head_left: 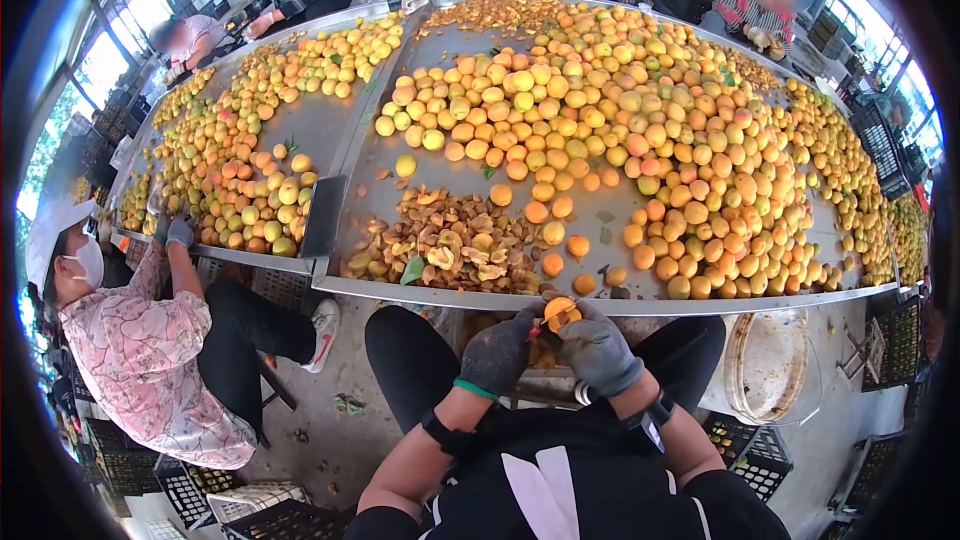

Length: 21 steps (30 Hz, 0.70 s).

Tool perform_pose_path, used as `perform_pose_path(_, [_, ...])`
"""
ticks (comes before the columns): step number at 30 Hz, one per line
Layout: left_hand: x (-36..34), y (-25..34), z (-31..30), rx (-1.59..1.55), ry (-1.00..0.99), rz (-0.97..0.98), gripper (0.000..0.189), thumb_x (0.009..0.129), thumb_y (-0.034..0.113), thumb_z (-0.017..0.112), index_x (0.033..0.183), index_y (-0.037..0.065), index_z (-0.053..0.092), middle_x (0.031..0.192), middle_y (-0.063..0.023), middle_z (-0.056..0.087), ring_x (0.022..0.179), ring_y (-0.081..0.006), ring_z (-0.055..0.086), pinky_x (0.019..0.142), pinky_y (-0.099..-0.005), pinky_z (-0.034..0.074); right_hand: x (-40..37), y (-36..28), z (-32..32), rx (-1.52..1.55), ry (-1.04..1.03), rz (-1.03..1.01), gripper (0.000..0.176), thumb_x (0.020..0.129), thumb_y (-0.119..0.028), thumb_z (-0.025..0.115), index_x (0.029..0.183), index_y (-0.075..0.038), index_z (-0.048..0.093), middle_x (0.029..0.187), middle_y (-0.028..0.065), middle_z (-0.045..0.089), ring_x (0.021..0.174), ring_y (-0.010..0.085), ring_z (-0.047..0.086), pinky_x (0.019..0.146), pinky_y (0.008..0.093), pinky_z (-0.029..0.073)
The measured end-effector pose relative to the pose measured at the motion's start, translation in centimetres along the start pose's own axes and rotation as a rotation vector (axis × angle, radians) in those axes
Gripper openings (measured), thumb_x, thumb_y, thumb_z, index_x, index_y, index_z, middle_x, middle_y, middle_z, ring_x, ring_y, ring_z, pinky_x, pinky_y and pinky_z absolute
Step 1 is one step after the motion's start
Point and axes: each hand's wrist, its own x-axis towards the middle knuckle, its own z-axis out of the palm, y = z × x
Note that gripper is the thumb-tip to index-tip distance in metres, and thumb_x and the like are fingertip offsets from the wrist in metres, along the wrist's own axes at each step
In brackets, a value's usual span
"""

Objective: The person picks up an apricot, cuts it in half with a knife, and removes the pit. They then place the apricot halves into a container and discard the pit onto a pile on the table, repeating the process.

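Note:
Just off the metal table's front edge, my two gloved hands meet over my lap around an opened apricot (562, 313) with its orange flesh showing. My right hand (602, 352), in a grey glove, is closed on the fruit. My left hand (497, 352), in a dark, soiled glove with a green cuff, is closed beside it. A small reddish bit shows at its fingertips, too small to name. Straight ahead on the table lies a heap of apricot pits and scraps (450, 245), and whole apricots (700, 190) are piled behind and to the right.
The metal table (385, 155) has raised rims and a divider; a dark phone-like slab (324, 216) leans there. A person in a floral top (150, 370) sits at left, with other people across the table. A white bucket (765, 365) stands right, black crates (750, 452) below.

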Motion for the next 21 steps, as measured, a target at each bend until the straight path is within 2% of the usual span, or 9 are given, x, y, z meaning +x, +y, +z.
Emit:
perform_pose_path(2, [-0.1, -0.1, -0.5, 0.011, -0.018, 0.023, 0.036, 0.081, 0.015, 0.062, 0.117, 0.015, 0.060, 0.087, -0.0166, 0.066, 0.082, -0.0357, 0.064, 0.069, -0.0468, 0.051, 0.0, 0.2, -0.8, 0.035, 0.051, -0.003, 0.039, 0.091, 0.003, 0.048, 0.130, 0.004, 0.044, 0.125, 0.0152, 0.054, 0.115, 0.0229, 0.054, 0.102, 0.0335, 0.044])
perform_pose_path(4, [-0.1, 0.3, -1.3, 0.024, -0.040, 0.046, 0.035, 0.081, 0.015, 0.062, 0.116, 0.014, 0.060, 0.089, -0.0156, 0.066, 0.083, -0.0357, 0.064, 0.069, -0.0466, 0.051, 0.0, -0.2, -0.2, 0.018, 0.053, -0.016, 0.039, 0.091, 0.002, 0.048, 0.130, 0.004, 0.044, 0.125, 0.0154, 0.054, 0.115, 0.0229, 0.054, 0.102, 0.0338, 0.044])
perform_pose_path(6, [-0.2, 0.7, -1.8, 0.083, -0.019, 0.094, 0.028, 0.083, 0.009, 0.056, 0.110, 0.008, 0.061, 0.085, -0.0144, 0.065, 0.077, -0.0320, 0.065, 0.065, -0.0431, 0.052, -0.3, -0.6, 0.8, 0.003, 0.053, -0.026, 0.038, 0.092, 0.001, 0.048, 0.130, 0.004, 0.044, 0.125, 0.0155, 0.054, 0.115, 0.0230, 0.055, 0.101, 0.0340, 0.044])
perform_pose_path(7, [-0.3, 0.4, -1.5, 0.084, -0.019, 0.092, 0.028, 0.083, 0.009, 0.056, 0.110, 0.008, 0.061, 0.085, -0.0144, 0.065, 0.077, -0.0320, 0.065, 0.065, -0.0431, 0.052, -0.6, -0.8, 1.5, 0.001, 0.041, 0.005, 0.039, 0.092, 0.001, 0.047, 0.130, 0.004, 0.044, 0.126, 0.0156, 0.054, 0.116, 0.0229, 0.054, 0.103, 0.0339, 0.043])
perform_pose_path(9, [-0.4, -0.2, -0.8, 0.066, 0.079, 0.133, 0.026, 0.083, 0.009, 0.055, 0.109, 0.008, 0.061, 0.085, -0.0143, 0.065, 0.078, -0.0322, 0.065, 0.065, -0.0433, 0.052, -0.6, -0.8, 1.8, 0.000, 0.028, 0.035, 0.039, 0.092, 0.002, 0.045, 0.131, 0.004, 0.043, 0.126, 0.0156, 0.054, 0.117, 0.0229, 0.053, 0.104, 0.0337, 0.041])
perform_pose_path(11, [-0.5, -0.3, -0.6, 0.070, 0.055, 0.097, 0.026, 0.083, 0.009, 0.055, 0.108, 0.008, 0.061, 0.083, -0.0145, 0.065, 0.077, -0.0321, 0.065, 0.065, -0.0433, 0.052, -0.4, -0.2, 1.3, 0.007, 0.041, 0.008, 0.042, 0.088, -0.001, 0.046, 0.130, 0.003, 0.045, 0.130, 0.0165, 0.053, 0.121, 0.0266, 0.051, 0.108, 0.0425, 0.037])
perform_pose_path(15, [-0.7, 0.0, -0.1, 0.095, -0.015, -0.032, 0.024, 0.083, 0.010, 0.055, 0.106, 0.010, 0.062, 0.078, -0.0143, 0.064, 0.074, -0.0316, 0.065, 0.063, -0.0433, 0.052, 0.0, 0.7, 0.0, 0.189, 0.021, 0.008, 0.045, 0.087, 0.000, 0.045, 0.131, 0.003, 0.044, 0.131, 0.0172, 0.052, 0.123, 0.0268, 0.050, 0.110, 0.0426, 0.034])
perform_pose_path(19, [-0.6, -0.4, 0.5, 0.158, 0.054, 0.028, 0.020, 0.084, 0.011, 0.055, 0.103, 0.012, 0.062, 0.074, -0.0132, 0.063, 0.071, -0.0313, 0.065, 0.060, -0.0438, 0.051, 0.0, 0.9, 0.1, -0.077, 0.052, -0.017, 0.053, 0.083, 0.003, 0.043, 0.135, 0.003, 0.038, 0.134, 0.0184, 0.049, 0.125, 0.0298, 0.047, 0.111, 0.0436, 0.033])
perform_pose_path(21, [-0.2, -0.2, 0.3, 0.150, 0.001, -0.012, 0.020, 0.082, 0.013, 0.058, 0.102, 0.012, 0.059, 0.080, -0.0143, 0.065, 0.076, -0.0359, 0.064, 0.061, -0.0476, 0.050, 0.3, 1.1, -0.5, -0.196, 0.102, -0.008, 0.054, 0.082, 0.003, 0.043, 0.136, 0.003, 0.038, 0.134, 0.0188, 0.049, 0.126, 0.0307, 0.047, 0.111, 0.0440, 0.032])
